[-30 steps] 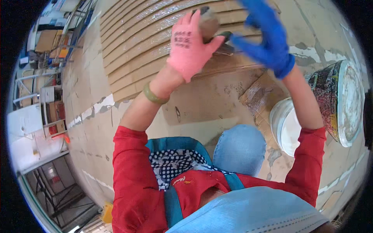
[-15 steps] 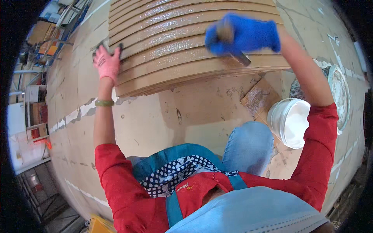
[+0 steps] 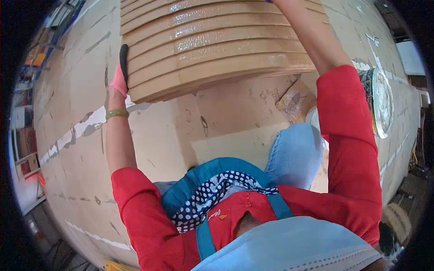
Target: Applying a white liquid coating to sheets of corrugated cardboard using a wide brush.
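Note:
A stack of overlapping brown cardboard sheets [image 3: 217, 68] lies at the top of the view, its strips stepped one behind another. Wet, shiny patches mark several strips. My left hand [image 3: 119, 79], in a pink glove with a black palm, rests flat along the stack's left edge, fingers stretched out. A green bangle [image 3: 117, 113] circles that wrist. My right forearm [image 3: 312, 34] reaches across the stack's right part to the top edge. Only a sliver of blue glove cuff shows there; the hand and anything in it are out of view.
A white bucket [image 3: 312, 117] stands partly hidden behind my right sleeve. Beyond it is a larger, smeared bucket [image 3: 383, 104]. A stained cardboard piece [image 3: 296, 101] lies on the floor before the stack. My bent knee [image 3: 296, 153] is close by. Shelving [image 3: 27, 135] lines the far left.
My right hand, which held a tan-handled tool over the near strips, has moved up and out of view. My left hand has turned from spread fingers to lying along the stack's edge.

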A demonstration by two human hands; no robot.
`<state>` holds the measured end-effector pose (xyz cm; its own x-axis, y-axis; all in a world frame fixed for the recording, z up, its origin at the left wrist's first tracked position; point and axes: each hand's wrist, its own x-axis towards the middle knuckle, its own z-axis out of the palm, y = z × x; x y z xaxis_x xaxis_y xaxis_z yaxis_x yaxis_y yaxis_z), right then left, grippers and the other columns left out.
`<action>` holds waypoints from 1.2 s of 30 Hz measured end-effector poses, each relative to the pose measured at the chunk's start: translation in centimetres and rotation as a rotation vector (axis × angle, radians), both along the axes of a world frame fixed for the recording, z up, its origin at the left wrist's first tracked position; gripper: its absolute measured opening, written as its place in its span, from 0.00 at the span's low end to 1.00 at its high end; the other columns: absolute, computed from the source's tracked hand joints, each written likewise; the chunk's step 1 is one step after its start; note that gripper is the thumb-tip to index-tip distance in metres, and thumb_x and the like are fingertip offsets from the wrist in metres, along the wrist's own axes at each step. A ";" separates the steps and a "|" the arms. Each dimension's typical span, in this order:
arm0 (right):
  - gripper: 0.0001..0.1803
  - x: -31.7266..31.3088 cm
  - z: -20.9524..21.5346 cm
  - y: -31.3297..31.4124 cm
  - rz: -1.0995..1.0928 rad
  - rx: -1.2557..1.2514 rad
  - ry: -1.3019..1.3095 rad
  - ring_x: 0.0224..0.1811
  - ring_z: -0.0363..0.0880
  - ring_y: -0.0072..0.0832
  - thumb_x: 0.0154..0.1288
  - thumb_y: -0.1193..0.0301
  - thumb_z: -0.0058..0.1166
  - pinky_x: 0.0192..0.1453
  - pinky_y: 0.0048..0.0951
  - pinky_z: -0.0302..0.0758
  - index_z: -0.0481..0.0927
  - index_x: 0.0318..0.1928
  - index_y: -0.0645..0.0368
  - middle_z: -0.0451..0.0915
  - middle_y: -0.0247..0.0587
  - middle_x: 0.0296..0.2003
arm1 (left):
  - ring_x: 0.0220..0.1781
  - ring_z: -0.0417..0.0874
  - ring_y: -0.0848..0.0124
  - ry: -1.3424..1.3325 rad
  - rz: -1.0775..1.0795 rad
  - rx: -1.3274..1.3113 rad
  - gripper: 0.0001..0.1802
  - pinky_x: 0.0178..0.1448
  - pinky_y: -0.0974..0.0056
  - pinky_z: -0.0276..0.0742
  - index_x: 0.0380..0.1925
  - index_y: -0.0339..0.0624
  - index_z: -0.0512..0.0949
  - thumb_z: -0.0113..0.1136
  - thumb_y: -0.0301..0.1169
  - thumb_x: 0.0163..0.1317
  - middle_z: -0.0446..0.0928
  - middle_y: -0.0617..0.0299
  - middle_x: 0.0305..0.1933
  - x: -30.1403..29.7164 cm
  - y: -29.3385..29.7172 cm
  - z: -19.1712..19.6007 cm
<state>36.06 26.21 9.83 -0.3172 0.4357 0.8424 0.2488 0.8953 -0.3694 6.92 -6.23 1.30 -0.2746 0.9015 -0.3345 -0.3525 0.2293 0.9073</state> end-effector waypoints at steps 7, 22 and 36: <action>0.07 8.9 -4.5 -22.1 0.207 -0.082 -0.208 0.26 0.78 0.24 0.63 0.70 0.56 0.34 0.25 0.76 0.81 0.36 0.60 0.82 0.40 0.32 | 0.60 0.74 0.63 -0.157 0.077 0.095 0.34 0.62 0.57 0.74 0.64 0.41 0.62 0.44 0.53 0.68 0.70 0.56 0.62 -1.4 -2.5 -1.9; 0.06 14.6 -4.3 -26.7 0.024 -0.055 -0.295 0.30 0.78 0.30 0.53 0.80 0.60 0.37 0.28 0.75 0.80 0.32 0.57 0.79 0.38 0.27 | 0.51 0.78 0.64 0.594 0.249 -0.241 0.34 0.55 0.59 0.71 0.55 0.34 0.73 0.41 0.54 0.67 0.77 0.53 0.51 -6.5 0.2 -3.7; 0.10 8.9 -2.7 -30.4 0.831 -1.058 -0.273 0.24 0.70 0.25 0.69 0.72 0.42 0.33 0.24 0.70 0.73 0.33 0.64 0.73 0.37 0.25 | 0.56 0.76 0.49 1.023 0.170 -0.400 0.35 0.58 0.52 0.70 0.57 0.32 0.69 0.32 0.52 0.67 0.75 0.40 0.54 -4.9 1.2 -3.0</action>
<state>44.94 -4.18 7.16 -0.8985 0.4276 0.0993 -0.0430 0.1394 -0.9893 2.02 -5.00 -1.67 -0.6971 0.7037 -0.1377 0.4655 0.5901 0.6596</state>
